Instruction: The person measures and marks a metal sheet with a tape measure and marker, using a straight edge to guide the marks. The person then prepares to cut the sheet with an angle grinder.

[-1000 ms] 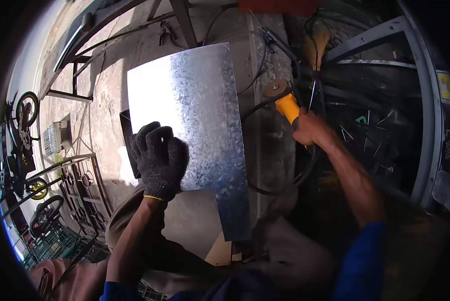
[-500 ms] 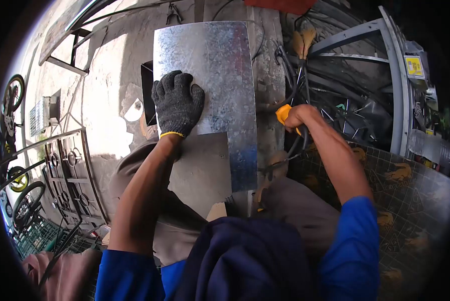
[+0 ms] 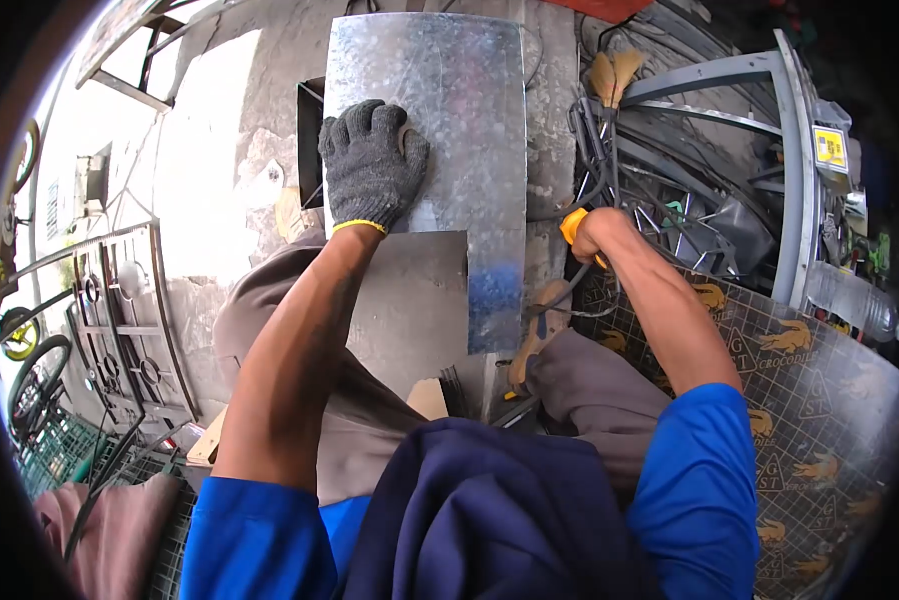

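My left hand (image 3: 373, 168), in a dark grey knit glove with a yellow cuff edge, lies palm down on the left side of a galvanized metal sheet (image 3: 469, 150). Its fingers are stretched out, slightly bent. The sheet has a rectangular notch at its lower left, where a plain grey surface (image 3: 414, 285) shows. To the right of the sheet, my bare right hand (image 3: 595, 236) is closed around a yellow-orange tool (image 3: 571, 225). Most of that tool is hidden by the hand, so its kind cannot be made out. A dark cable runs close below this hand.
A grey metal frame (image 3: 794, 180) and a brush (image 3: 614, 78) stand among cables and scrap at the right. Below them lies a dark board (image 3: 799, 440) with crocodile prints. A metal grille (image 3: 134, 320) and a pinkish cloth (image 3: 109, 540) are at the left.
The view has shifted, so the sheet and left hand appear higher and slightly to the right. The left hand stays on the sheet, and the right hand keeps its hold on the yellow-orange tool.
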`<state>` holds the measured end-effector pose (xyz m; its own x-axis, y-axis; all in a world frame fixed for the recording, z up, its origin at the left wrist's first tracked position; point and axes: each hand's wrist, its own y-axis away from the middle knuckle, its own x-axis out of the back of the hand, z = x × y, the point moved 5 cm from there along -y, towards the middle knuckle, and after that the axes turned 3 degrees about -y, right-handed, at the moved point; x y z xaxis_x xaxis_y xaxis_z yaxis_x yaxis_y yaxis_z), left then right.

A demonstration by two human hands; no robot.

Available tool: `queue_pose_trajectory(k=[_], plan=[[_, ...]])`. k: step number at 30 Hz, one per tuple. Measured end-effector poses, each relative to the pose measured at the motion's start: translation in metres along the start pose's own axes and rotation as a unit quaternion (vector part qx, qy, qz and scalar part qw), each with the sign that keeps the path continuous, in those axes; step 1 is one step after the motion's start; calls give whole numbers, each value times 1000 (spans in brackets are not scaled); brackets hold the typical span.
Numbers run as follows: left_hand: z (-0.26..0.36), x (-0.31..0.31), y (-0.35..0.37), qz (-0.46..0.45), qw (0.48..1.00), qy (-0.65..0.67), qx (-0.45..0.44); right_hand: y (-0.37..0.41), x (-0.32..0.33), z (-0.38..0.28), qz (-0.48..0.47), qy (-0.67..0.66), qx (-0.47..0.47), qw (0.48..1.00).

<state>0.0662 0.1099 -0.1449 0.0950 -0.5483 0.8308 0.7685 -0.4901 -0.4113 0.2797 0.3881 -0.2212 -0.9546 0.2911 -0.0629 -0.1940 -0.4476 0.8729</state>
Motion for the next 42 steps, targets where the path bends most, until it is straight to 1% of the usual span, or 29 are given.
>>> queue_pose_trajectory(k=[1,2,3,4,6,7,9,10,12,13,16,17,18,20,21,22,25,26,28,29,30,32,35,40,41,42], plan=[[-1,-1,0,-3,1000,0,-4,21,6,13,-48,-139,44,988],[0,-2,3,-8,1000,0,-2,31,6,33,-100,-274,85,953],[1,-1,1,-1,1000,-1,-2,2,-4,51,-125,-407,80,901],[1,1,0,7,1000,-2,-3,-8,-14,55,-187,-453,137,861],[-1,2,0,9,1000,-5,-2,-3,-27,50,-190,-548,188,793],[-1,2,-1,-1,1000,-7,2,-6,-28,49,-191,-545,190,794],[1,2,1,-17,1000,-5,-1,-9,-37,42,-232,-625,236,707],[2,3,1,-17,1000,-14,-4,-6,-37,39,-232,-629,237,703],[2,2,-1,-16,1000,-23,-7,4,-28,33,-173,-520,191,815],[2,3,-2,-12,1000,-20,-6,6,-27,33,-193,-514,183,816],[3,5,-1,-3,1000,-14,-3,-2,-36,32,-202,-490,185,827],[3,4,-1,-11,1000,-18,-1,1,-42,30,-191,-487,192,831],[3,5,-1,-19,1000,-22,2,-3,-50,28,-200,-472,209,833],[2,3,-1,-11,1000,-17,-3,9,-63,28,-136,-481,242,832],[1,1,0,-3,1000,-16,-4,25,-68,29,-101,-509,252,817],[0,-1,0,5,1000,-14,-5,26,-77,31,-39,-530,263,805],[-2,-3,1,1,1000,-14,-3,71,-91,42,-27,-634,252,731],[-1,-1,-1,4,1000,-12,-5,84,-91,46,-24,-635,252,730],[0,1,1,-12,1000,-23,9,110,-94,55,6,-717,278,640],[-2,-1,1,-8,1000,-25,8,119,-95,58,49,-751,271,601],[-2,-1,3,11,1000,-28,-3,127,-95,63,68,-757,285,583],[-2,-2,4,-7,1000,-24,0,144,-93,70,154,-766,310,541],[-3,-4,4,-6,999,-45,-5,164,-87,84,252,-760,333,498],[-2,-6,4,-28,997,-69,8,225,-87,117,407,-742,379,374],[-2,-5,4,-26,997,-69,12,238,-89,127,426,-737,398,342],[-3,-7,3,-34,997,-67,8,248,-90,137,430,-727,426,325]])
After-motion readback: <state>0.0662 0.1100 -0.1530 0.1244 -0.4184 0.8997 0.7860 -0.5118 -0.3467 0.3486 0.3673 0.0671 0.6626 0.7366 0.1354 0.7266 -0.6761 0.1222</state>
